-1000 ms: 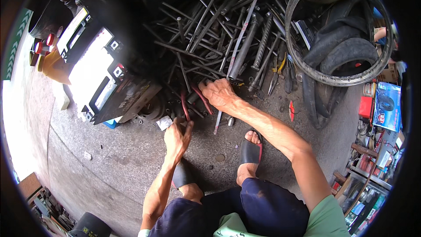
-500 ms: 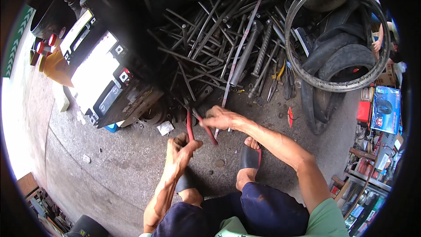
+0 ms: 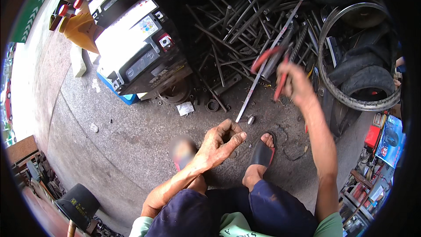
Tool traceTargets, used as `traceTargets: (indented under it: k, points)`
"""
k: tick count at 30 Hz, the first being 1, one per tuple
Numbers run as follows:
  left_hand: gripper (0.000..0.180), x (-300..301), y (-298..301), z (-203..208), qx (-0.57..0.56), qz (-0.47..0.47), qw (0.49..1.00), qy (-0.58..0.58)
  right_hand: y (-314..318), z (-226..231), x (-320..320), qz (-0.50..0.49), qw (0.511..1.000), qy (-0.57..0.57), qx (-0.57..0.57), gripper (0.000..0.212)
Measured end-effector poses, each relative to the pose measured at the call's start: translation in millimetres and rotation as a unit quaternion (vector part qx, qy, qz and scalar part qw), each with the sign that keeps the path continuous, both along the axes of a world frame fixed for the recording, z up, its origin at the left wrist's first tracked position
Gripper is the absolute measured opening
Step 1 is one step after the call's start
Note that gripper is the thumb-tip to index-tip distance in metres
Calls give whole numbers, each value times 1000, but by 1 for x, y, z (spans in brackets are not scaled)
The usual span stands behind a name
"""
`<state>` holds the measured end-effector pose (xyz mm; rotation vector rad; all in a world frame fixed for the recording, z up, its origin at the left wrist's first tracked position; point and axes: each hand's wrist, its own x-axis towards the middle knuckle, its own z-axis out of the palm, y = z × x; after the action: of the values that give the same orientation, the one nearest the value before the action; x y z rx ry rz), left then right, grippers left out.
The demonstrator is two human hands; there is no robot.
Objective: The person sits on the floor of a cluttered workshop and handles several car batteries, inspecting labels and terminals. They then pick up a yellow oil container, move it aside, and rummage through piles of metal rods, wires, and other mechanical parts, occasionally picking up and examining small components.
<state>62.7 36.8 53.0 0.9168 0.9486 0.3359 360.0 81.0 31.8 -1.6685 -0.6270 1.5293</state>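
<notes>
My right hand (image 3: 296, 83), blurred by motion, is closed on a red-handled plier-like tool (image 3: 280, 88) and lifts it over the scrap rods; the jaws are too smeared to make out. My left hand (image 3: 215, 145) hovers low over the floor between my feet, fingers curled and thumb near the index finger. At its fingertips ends a long pale strip (image 3: 263, 68) with reddish marks, which slants up across the rods. Whether the fingers grip the strip does not show. A small metal piece (image 3: 251, 120) lies just right of them.
A heap of metal rods (image 3: 245, 22) fills the far middle. On the left stand batteries (image 3: 131, 57) and a yellow bottle (image 3: 81, 33). A wheel rim (image 3: 322, 57) leans over black tyres (image 3: 370, 79) at right. Shelved boxes (image 3: 388, 142) line the right edge; a black bucket (image 3: 79, 204) sits lower left.
My left hand has let go of the red-handled tool and moved to the strip's lower end. My right hand has carried the tool away to the right. The view has shifted.
</notes>
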Motion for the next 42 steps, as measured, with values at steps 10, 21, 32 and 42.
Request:
traceTargets:
  k: [10,21,32,42]
  points:
    - [25,-53,-24,-62,12,-22,976,219,21,-20,-55,132,981,-141,-3,24]
    - [41,-83,13,-140,245,146,824,490,-53,-118,-162,430,723,-450,302,15]
    - [20,-91,10,-143,227,180,878,382,-46,-53,-135,56,946,309,-80,18]
    - [15,-44,7,-66,-2,149,984,102,-55,-35,-111,23,955,289,-67,18]
